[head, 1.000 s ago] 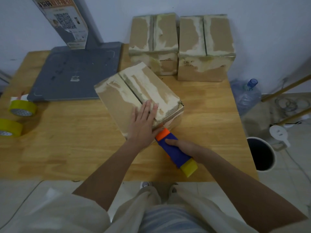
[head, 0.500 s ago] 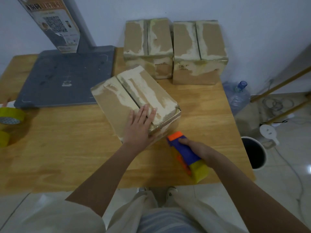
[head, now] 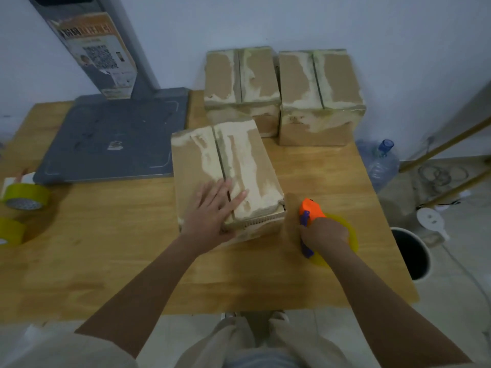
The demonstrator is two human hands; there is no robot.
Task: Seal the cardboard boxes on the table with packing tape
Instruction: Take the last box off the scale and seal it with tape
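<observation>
Three boxes sit on the tabletop [head: 106, 261]: the nearest box [head: 225, 166] lies under the left hand [head: 212, 216], and two more [head: 241, 86] [head: 318, 94] stand beyond it by the wall. The left hand lies flat, fingers straight, across the near end of the flap seam. Just right of the box, the right hand [head: 322, 232] is clamped on the tape gun [head: 310, 209], near the tabletop. The cardboard looks light, stiff and worn, likely to slide, so pressing the flaps down at the seam seems right. Two tape rolls [head: 25, 196] lie well to the left.
</observation>
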